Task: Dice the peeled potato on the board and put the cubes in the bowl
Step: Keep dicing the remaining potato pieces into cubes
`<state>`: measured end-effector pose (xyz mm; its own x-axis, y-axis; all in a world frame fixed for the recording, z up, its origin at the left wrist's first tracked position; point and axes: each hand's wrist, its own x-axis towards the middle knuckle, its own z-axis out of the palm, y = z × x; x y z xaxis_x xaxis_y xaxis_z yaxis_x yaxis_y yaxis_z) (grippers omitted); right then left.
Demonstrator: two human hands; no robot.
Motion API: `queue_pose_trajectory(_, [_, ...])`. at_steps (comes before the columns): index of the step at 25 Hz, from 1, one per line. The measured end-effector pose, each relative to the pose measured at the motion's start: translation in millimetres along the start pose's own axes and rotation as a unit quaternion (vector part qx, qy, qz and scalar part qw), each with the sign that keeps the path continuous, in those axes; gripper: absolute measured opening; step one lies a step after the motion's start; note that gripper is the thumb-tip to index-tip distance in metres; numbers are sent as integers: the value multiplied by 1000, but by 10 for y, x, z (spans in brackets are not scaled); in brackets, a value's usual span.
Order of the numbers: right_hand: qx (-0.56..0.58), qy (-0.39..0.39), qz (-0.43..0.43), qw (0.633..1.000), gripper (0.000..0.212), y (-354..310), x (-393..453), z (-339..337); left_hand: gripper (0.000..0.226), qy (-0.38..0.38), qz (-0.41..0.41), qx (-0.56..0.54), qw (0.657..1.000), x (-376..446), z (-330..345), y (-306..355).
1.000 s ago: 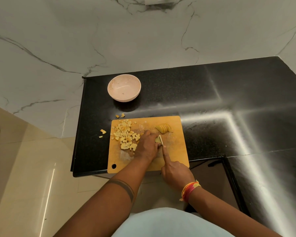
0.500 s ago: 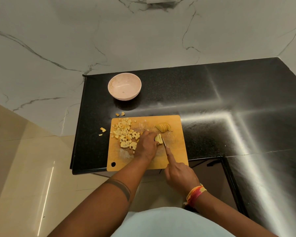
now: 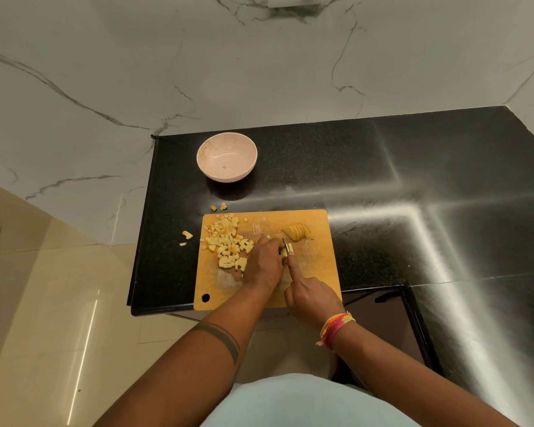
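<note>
Wooden board (image 3: 316, 274): lying on the black counter (image 3: 383, 180), serving as landmark.
Left hand (image 3: 264, 263): fingers curling down, pinning a small potato piece (image 3: 285, 250) mid-board.
Right hand (image 3: 310, 295): fingers closing round a knife (image 3: 285, 243), forefinger lying along the blade.
Cubes (image 3: 227, 245): piling on the board's left; sliced potato (image 3: 297, 232) waiting at its far edge.
Bowl (image 3: 226, 157): sitting beyond the board, holding no cubes.
Risk: blade is working close beside the pinning fingertips; strays (image 3: 187, 235) are already lying off the board.

The short steel knife blade (image 3: 285, 245) now stands further up the orange cutting board (image 3: 318, 266), nearer the sliced potato wedge (image 3: 296, 232) than a second ago. The right hand (image 3: 310, 298) has advanced with it, forefinger along the spine.
</note>
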<state>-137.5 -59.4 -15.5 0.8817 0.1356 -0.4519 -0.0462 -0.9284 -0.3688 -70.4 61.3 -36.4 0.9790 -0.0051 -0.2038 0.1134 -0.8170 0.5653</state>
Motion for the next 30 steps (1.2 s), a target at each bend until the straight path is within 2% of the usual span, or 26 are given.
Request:
queue_pose_trajectory(10, [10, -14, -13, 1000, 79, 260, -520, 209, 31, -8, -5, -3, 1000, 40, 27, -13])
queue_pose_trajectory(14, [26, 21, -13, 999, 77, 168, -372, 67, 29, 8, -16, -4, 1000, 36, 21, -15])
queue_pose_trajectory(23, [18, 7, -4, 1000, 74, 9, -50, 21, 22, 11, -39, 1, 999, 78, 10, -12])
queue_pose_trajectory(28, [19, -14, -18, 1000, 74, 52, 4, 38, 14, 0, -10, 38, 999, 89, -13, -9])
queue_pose_trajectory(30, [18, -20, -21, 999, 74, 96, -13, 30, 12, 5, -33, 25, 999, 100, 21, -11])
